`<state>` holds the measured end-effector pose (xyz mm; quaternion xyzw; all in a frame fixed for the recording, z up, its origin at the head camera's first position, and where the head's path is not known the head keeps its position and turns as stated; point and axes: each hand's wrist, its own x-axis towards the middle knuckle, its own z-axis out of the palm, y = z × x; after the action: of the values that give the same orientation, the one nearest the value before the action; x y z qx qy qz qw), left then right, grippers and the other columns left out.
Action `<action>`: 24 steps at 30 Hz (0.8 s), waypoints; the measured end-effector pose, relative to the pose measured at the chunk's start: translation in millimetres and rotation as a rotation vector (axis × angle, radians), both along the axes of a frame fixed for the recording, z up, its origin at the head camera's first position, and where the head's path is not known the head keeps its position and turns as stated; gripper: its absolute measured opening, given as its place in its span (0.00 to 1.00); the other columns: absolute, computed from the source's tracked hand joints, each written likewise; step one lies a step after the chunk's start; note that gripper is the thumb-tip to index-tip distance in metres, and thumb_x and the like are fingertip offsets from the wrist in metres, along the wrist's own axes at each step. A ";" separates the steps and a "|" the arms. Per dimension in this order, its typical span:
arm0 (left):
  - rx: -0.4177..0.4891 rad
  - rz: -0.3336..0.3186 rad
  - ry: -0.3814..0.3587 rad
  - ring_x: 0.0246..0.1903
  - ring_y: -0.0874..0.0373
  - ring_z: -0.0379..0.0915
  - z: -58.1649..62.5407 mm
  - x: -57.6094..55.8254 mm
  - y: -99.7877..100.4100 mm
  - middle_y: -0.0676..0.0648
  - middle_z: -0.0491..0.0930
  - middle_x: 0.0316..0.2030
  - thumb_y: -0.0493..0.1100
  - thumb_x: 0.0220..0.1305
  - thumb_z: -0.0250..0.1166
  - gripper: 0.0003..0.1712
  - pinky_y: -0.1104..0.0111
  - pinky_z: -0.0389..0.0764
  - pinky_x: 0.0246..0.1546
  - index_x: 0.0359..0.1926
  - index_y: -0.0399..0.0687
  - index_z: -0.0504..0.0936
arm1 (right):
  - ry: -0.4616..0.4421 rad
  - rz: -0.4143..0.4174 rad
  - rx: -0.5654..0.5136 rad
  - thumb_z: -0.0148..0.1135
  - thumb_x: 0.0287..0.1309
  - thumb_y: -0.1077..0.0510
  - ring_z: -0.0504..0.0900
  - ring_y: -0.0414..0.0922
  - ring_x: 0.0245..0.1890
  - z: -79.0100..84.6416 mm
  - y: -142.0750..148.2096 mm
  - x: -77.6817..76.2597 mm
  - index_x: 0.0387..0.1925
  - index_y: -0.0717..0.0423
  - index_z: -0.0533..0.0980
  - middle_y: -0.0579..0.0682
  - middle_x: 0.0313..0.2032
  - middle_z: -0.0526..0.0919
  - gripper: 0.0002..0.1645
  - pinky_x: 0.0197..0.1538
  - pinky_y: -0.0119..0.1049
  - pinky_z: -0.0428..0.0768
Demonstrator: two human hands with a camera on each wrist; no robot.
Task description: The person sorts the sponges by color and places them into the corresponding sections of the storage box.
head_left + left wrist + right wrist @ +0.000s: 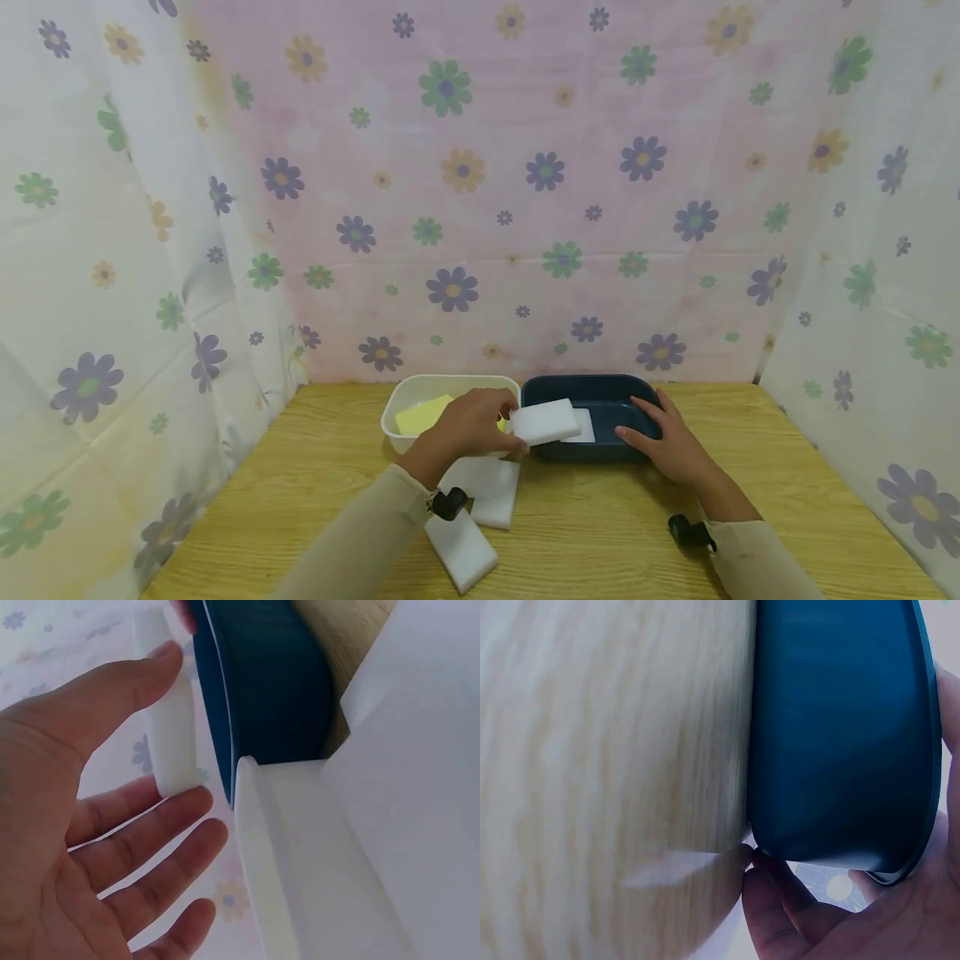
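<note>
My left hand [472, 421] pinches a white sponge block [545, 422] by its left end, thumb on one side and fingertips on the other. The block hangs over the dark blue bin [600, 452], and in the left wrist view the white sponge [174, 742] stands on edge between thumb and fingers. Another white sponge [586, 427] lies inside the blue bin, partly covered by the held one. At the bin's right end, my right hand [673, 442] holds the rim and wall. In the right wrist view its fingers [780, 907] bend round the bin's end.
A white bin [388, 417] with yellow sponges [422, 416] stands against the blue bin's left side. Several white sponges [461, 550] lie on the wooden table [600, 533] in front of it. A flowered curtain [495, 208] hangs along the back and both sides.
</note>
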<state>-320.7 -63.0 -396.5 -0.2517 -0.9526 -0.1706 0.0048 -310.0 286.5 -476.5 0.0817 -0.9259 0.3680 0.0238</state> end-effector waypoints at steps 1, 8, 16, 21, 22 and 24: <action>-0.003 0.019 0.008 0.38 0.61 0.77 0.0 -1.1 2.7 0.54 0.85 0.45 0.68 0.47 0.81 0.34 0.66 0.78 0.35 0.50 0.56 0.83 | -0.002 -0.001 -0.001 0.58 0.67 0.27 0.42 0.78 0.77 0.2 0.0 0.0 0.81 0.53 0.55 0.68 0.81 0.31 0.55 0.67 0.81 0.54; -0.006 0.148 0.052 0.31 0.62 0.74 -3.2 -7.3 20.4 0.58 0.81 0.36 0.78 0.44 0.76 0.40 0.67 0.73 0.28 0.47 0.56 0.82 | -0.007 0.002 -0.008 0.57 0.67 0.26 0.42 0.78 0.77 -0.7 0.8 -1.5 0.81 0.53 0.55 0.68 0.81 0.31 0.55 0.67 0.81 0.54; 0.010 0.250 0.112 0.26 0.61 0.72 -10.1 -15.1 35.9 0.58 0.80 0.29 0.82 0.41 0.73 0.39 0.67 0.70 0.24 0.37 0.57 0.81 | -0.002 0.004 -0.010 0.58 0.67 0.27 0.42 0.78 0.77 -1.1 1.4 -2.6 0.81 0.54 0.55 0.68 0.81 0.31 0.55 0.67 0.81 0.54; 0.029 0.262 0.152 0.24 0.62 0.71 -14.3 -15.5 42.6 0.58 0.81 0.28 0.81 0.39 0.74 0.37 0.69 0.69 0.23 0.34 0.57 0.83 | 0.002 0.005 -0.015 0.58 0.67 0.27 0.42 0.78 0.77 -0.6 1.2 -2.7 0.81 0.55 0.55 0.69 0.81 0.32 0.55 0.67 0.81 0.54; 0.037 0.261 0.159 0.24 0.62 0.71 -15.1 -15.3 43.6 0.58 0.81 0.28 0.80 0.40 0.75 0.37 0.69 0.69 0.23 0.34 0.57 0.83 | 0.002 0.005 -0.015 0.58 0.67 0.27 0.42 0.78 0.77 -0.6 1.2 -2.7 0.81 0.55 0.55 0.69 0.81 0.32 0.55 0.67 0.81 0.54; 0.051 0.260 0.171 0.24 0.62 0.71 -16.2 -15.0 45.2 0.58 0.82 0.29 0.79 0.40 0.76 0.35 0.70 0.70 0.23 0.34 0.56 0.84 | 0.002 0.005 -0.015 0.58 0.67 0.27 0.42 0.78 0.77 -0.5 1.3 -2.7 0.81 0.54 0.55 0.69 0.81 0.32 0.55 0.67 0.81 0.55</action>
<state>-335.8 -17.8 -412.7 -0.1396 -0.9687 -0.1707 0.1142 -312.6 287.8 -477.0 0.0842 -0.9229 0.3749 0.0243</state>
